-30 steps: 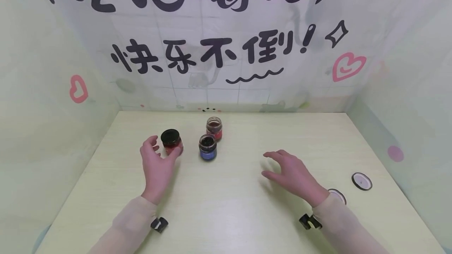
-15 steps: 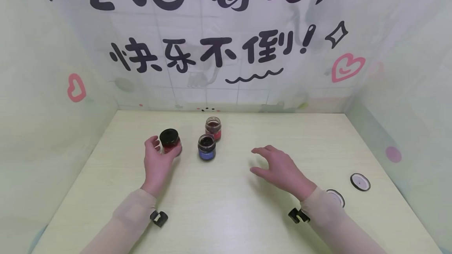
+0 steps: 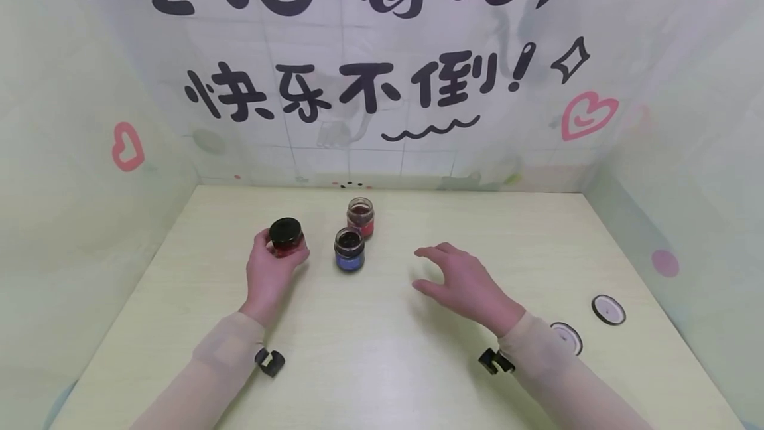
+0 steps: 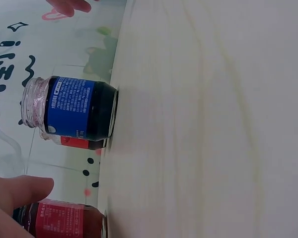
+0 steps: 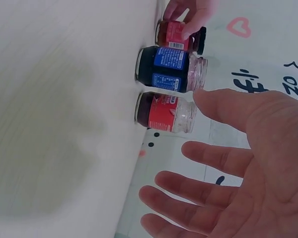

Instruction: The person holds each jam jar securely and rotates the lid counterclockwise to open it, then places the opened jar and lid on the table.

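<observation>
My left hand [image 3: 270, 279] grips a red-labelled jar [image 3: 286, 232] with its black lid on, thumb on the near side and fingers around the far side. The right wrist view shows this jar [image 5: 175, 33] upright on the table, the hand around its upper part. To its right stand two lidless glass jars: a blue-labelled jar [image 3: 349, 257] of dark contents, and behind it a red-labelled open jar [image 3: 361, 221], filled only partway. My right hand [image 3: 471, 289] hovers over the table right of them, fingers spread and holding nothing, as its palm [image 5: 268, 173] shows.
Two lids lie with their white insides up on the right of the table: one lid [image 3: 609, 309] near the right edge, another lid [image 3: 567, 338] beside my right sleeve. A printed sheet wall [image 3: 382, 164] with black lettering rises behind the table [image 3: 358, 350], and sheets flank both sides.
My right hand has moved left, toward the open jars. The fingers of my left hand have closed in around the lidded jar; the jars and lids stay where they were.
</observation>
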`<state>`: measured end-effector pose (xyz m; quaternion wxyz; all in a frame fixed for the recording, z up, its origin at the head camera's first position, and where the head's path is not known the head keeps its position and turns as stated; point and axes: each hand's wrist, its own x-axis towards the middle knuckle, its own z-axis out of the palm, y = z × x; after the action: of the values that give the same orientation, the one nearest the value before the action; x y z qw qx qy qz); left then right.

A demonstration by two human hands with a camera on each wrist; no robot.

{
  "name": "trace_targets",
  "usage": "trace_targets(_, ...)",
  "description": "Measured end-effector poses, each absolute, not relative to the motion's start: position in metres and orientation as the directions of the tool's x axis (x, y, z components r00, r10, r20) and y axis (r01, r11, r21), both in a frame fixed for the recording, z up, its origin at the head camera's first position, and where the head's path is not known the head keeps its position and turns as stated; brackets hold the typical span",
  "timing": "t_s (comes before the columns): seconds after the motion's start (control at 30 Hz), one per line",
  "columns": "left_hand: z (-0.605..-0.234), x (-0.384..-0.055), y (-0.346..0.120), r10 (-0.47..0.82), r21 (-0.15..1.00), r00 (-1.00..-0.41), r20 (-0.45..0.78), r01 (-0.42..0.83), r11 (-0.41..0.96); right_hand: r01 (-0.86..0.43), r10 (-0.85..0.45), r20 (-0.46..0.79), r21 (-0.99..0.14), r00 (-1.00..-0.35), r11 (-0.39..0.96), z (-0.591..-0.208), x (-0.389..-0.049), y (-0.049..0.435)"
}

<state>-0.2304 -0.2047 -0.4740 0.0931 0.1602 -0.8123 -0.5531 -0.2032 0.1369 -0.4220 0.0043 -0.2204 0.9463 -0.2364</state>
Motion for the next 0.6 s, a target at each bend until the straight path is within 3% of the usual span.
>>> trace_targets(0.6,-0.479,-0.238,-0.212,-0.361,0.857,-0.932,0.013,-0.175,0.484,-0.46,-0.455,0.123,-0.433,-0.882,0.775,-0.417,-0.203,0.119)
